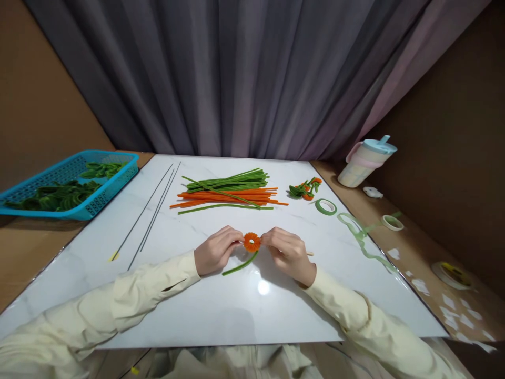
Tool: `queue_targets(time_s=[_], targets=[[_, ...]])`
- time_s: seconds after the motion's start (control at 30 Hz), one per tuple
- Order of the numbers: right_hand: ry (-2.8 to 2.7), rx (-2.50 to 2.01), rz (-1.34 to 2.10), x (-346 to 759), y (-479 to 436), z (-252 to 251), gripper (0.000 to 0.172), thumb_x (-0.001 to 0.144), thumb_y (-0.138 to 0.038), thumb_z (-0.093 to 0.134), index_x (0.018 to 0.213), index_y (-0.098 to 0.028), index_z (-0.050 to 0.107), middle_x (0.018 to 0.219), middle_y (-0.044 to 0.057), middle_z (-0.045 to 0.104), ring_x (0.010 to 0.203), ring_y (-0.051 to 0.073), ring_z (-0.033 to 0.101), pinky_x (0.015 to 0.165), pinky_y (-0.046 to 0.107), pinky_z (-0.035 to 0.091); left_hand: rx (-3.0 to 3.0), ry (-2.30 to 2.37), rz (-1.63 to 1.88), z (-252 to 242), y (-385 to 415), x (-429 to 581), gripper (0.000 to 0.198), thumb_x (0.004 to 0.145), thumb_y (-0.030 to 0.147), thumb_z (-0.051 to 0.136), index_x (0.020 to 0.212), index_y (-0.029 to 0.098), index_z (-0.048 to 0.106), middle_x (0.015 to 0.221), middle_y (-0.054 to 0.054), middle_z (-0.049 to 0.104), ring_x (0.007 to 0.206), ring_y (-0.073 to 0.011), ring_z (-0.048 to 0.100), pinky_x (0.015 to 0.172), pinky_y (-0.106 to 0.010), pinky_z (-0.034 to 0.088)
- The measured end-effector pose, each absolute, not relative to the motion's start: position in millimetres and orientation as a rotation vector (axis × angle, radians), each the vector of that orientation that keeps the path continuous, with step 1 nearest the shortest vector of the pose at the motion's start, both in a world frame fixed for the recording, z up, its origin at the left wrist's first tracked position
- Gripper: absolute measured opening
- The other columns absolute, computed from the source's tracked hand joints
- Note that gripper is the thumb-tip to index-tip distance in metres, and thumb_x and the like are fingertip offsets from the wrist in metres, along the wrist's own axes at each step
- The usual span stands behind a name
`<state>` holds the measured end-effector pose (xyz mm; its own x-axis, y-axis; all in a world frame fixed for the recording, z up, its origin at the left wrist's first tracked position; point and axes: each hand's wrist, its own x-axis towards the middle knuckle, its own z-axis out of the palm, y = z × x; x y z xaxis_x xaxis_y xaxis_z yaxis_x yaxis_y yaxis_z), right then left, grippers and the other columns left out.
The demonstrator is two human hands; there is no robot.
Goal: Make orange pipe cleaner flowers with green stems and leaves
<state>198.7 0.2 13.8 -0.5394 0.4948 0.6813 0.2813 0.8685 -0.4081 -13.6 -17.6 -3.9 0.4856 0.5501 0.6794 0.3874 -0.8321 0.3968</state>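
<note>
"What's in the hands?"

"An orange pipe-cleaner flower [251, 242], a ruffled ring with a small hole at its centre, over the white marbled desk [189, 316]. I can't tell whether it touches the surface."

"How is it held?"

"The left hand [220, 249] pinches the flower's left edge between thumb and fingers. The right hand [289, 252] has its fingers closed on the right edge, and the tip of a pale stick [310, 253] pokes out past that hand."

"And the green strand [240, 265]?"

"It curves from just under the flower down to its left. Whether it's fastened on, I can't tell."

"What lies beyond the flower?"

"A spread of orange pipe cleaners [232, 197], with a pile of green pipe cleaners [232, 181] behind them, both farther from the person than the flower."

"To its right?"

"Beyond it on that side, a little bunch of orange blooms and green leaves [305, 188], then a roll of green floral tape [325, 207]. Well off past those stands a lidded tumbler [366, 160]."

"Left of it?"

"Three thin dark wires [143, 211], and farther out, a blue plastic basket [103, 196] holding green looped pieces [55, 197]."
</note>
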Motion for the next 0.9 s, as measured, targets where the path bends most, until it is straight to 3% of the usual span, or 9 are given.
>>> queue_targets(time_s=[0.1, 0.3, 0.43, 0.6, 0.9], targets=[[-2.183, -0.570, 0.335, 198.4, 1.2, 14.4, 0.028, 0.083, -0.005, 0.035, 0.079, -0.019, 0.059, 0.075, 0.008, 0.063, 0.070, 0.017, 0.056, 0.060, 0.031, 0.049, 2.529, 0.845, 1.269, -2.8, -17.5, -12.9, 0.018, 0.087, 0.008, 0.041, 0.100, 0.015, 0.052, 0.086, -0.009, 0.062, 0.078, -0.0169, 0.056, 0.070, -0.032, 0.049], [-2.190, -0.563, 0.453, 198.4, 3.9, 17.7, 0.027, 0.081, -0.002, 0.038, 0.078, -0.019, 0.058, 0.118, 0.014, 0.056, 0.102, 0.022, 0.056, 0.073, 0.037, 0.053, 2.543, 0.848, 1.248, -0.2, -17.5, -11.3, 0.017, 0.088, 0.010, 0.039, 0.095, 0.015, 0.053, 0.081, -0.008, 0.062, 0.076, -0.0171, 0.057, 0.068, -0.032, 0.049], [-2.179, -0.567, 0.504, 196.9, 1.8, 16.3, 0.025, 0.082, -0.002, 0.039, 0.078, -0.020, 0.057, 0.107, 0.012, 0.064, 0.097, 0.020, 0.060, 0.077, 0.037, 0.052, 2.540, 0.840, 1.269, 0.6, -17.4, -10.4, 0.016, 0.088, 0.011, 0.039, 0.094, 0.015, 0.053, 0.081, -0.009, 0.062, 0.075, -0.0169, 0.056, 0.068, -0.030, 0.049], [-2.161, -0.607, 0.547, 195.8, 1.2, 12.2, 0.022, 0.083, -0.005, 0.042, 0.075, -0.020, 0.056, 0.093, 0.008, 0.068, 0.083, 0.017, 0.064, 0.071, 0.031, 0.053, 2.565, 0.820, 1.239, 2.5, -18.0, -10.2, 0.016, 0.088, 0.010, 0.039, 0.093, 0.015, 0.054, 0.079, -0.008, 0.062, 0.072, -0.0160, 0.055, 0.067, -0.028, 0.048], [-2.106, -0.612, 0.544, 192.8, -1.3, 11.0, 0.024, 0.078, -0.002, 0.040, 0.071, -0.020, 0.055, 0.090, 0.008, 0.069, 0.079, 0.017, 0.065, 0.068, 0.029, 0.053, 2.567, 0.871, 1.261, -0.2, -20.2, -9.6, 0.016, 0.088, 0.010, 0.039, 0.090, 0.016, 0.054, 0.077, -0.007, 0.062, 0.071, -0.0156, 0.055, 0.066, -0.027, 0.048]])
